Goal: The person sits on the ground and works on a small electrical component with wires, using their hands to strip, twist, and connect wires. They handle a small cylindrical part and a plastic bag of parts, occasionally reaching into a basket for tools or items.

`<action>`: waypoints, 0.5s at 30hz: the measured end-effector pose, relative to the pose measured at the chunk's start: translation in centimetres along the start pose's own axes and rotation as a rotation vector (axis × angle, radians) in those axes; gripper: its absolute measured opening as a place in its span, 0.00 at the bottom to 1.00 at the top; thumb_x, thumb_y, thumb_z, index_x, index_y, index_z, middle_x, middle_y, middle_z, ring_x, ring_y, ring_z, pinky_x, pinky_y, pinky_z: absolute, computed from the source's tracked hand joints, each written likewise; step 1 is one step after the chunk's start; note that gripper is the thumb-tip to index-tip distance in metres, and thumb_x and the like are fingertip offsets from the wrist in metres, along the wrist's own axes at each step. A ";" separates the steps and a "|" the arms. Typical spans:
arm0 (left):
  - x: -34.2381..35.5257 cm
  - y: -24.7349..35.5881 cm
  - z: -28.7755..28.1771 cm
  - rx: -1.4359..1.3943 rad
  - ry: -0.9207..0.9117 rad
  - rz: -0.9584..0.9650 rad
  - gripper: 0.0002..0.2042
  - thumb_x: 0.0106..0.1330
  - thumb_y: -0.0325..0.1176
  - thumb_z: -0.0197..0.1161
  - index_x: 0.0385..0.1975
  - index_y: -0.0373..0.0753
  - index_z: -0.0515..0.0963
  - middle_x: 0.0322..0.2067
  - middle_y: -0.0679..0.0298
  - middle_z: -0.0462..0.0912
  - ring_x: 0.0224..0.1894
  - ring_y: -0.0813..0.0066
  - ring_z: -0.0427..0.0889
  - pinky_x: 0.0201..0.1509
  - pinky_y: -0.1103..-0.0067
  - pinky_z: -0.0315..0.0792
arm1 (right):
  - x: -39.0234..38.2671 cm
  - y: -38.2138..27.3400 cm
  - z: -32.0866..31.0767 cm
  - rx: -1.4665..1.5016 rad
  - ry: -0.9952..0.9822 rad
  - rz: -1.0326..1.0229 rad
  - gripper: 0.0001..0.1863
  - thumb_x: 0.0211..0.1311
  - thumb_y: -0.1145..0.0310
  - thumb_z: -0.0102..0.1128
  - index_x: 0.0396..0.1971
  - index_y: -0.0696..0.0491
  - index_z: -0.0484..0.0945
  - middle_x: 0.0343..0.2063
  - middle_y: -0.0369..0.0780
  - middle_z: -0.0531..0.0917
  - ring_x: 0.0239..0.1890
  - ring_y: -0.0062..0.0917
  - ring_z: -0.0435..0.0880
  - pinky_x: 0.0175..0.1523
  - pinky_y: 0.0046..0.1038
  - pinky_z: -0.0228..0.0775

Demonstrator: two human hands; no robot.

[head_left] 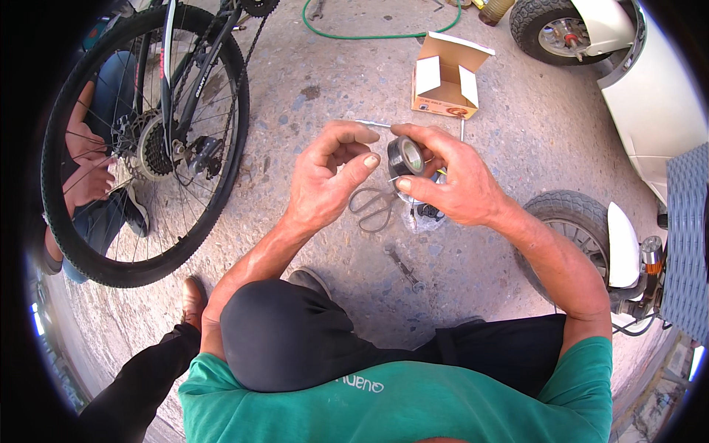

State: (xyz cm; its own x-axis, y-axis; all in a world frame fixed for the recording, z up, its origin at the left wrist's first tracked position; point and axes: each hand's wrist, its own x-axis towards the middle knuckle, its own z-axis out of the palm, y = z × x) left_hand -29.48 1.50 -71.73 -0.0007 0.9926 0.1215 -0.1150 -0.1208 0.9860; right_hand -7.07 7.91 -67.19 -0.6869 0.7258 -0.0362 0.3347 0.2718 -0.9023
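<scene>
My right hand (465,184) grips a roll of black tape (406,155) between thumb and fingers. My left hand (325,177) is just left of it, its fingers loosely curled and thumb apart, with nothing visible held. A thin silver tool (375,123) shows beyond the hands. On the concrete beneath are scissors (368,214) and a clear plastic bag (419,219) with small dark parts, partly hidden by my right hand. A wrench (404,267) lies closer to my feet.
A bicycle (221,96) stands left; behind its wheel another person's hands (85,170) show. An open cardboard box (450,81) sits ahead, a green hose (354,35) beyond. White vehicle bodywork (635,125) and wheels (554,214) are right. Another person's leg (140,369) is lower left.
</scene>
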 end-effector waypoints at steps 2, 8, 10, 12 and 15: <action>0.2 0.3 0.0 0.062 -0.062 0.121 0.15 0.68 0.26 0.66 0.53 0.32 0.78 0.56 0.55 0.75 0.48 0.72 0.82 0.56 0.73 0.77 | 0.0 -0.1 -0.3 0.013 -0.045 -0.001 0.35 0.58 0.63 0.71 0.64 0.60 0.71 0.49 0.44 0.80 0.44 0.27 0.81 0.47 0.29 0.78; 0.3 1.0 -0.2 0.183 -0.212 0.169 0.14 0.68 0.25 0.65 0.53 0.33 0.78 0.59 0.53 0.73 0.53 0.70 0.79 0.57 0.72 0.76 | -0.1 0.5 0.3 0.265 -0.090 0.045 0.33 0.63 0.61 0.67 0.64 0.63 0.70 0.49 0.44 0.82 0.43 0.24 0.81 0.46 0.28 0.78; 0.2 0.8 -0.1 0.134 -0.196 0.152 0.13 0.68 0.25 0.65 0.51 0.34 0.79 0.58 0.53 0.73 0.53 0.69 0.78 0.57 0.72 0.76 | -0.2 0.8 0.7 0.396 -0.060 0.073 0.32 0.66 0.61 0.65 0.64 0.63 0.69 0.47 0.43 0.82 0.42 0.21 0.81 0.47 0.27 0.77; 0.2 0.6 -0.1 0.095 -0.183 0.140 0.11 0.68 0.24 0.65 0.48 0.33 0.79 0.56 0.54 0.75 0.53 0.69 0.79 0.57 0.72 0.76 | -0.1 1.0 1.0 0.500 -0.009 0.085 0.30 0.69 0.60 0.62 0.63 0.63 0.69 0.45 0.42 0.82 0.42 0.19 0.81 0.47 0.26 0.76; 0.3 0.0 0.1 0.025 -0.139 0.144 0.09 0.64 0.22 0.66 0.43 0.34 0.79 0.47 0.60 0.79 0.44 0.75 0.82 0.48 0.77 0.78 | 0.0 1.2 0.1 0.494 -0.094 0.124 0.28 0.71 0.59 0.59 0.61 0.64 0.70 0.42 0.41 0.82 0.42 0.20 0.81 0.47 0.27 0.76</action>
State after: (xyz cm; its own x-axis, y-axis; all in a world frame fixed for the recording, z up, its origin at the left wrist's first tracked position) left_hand -29.37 1.75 -71.70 0.1220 0.9538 0.2746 -0.0994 -0.2635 0.9595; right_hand -6.74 8.21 -68.26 -0.7239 0.6677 -0.1734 0.0882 -0.1597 -0.9832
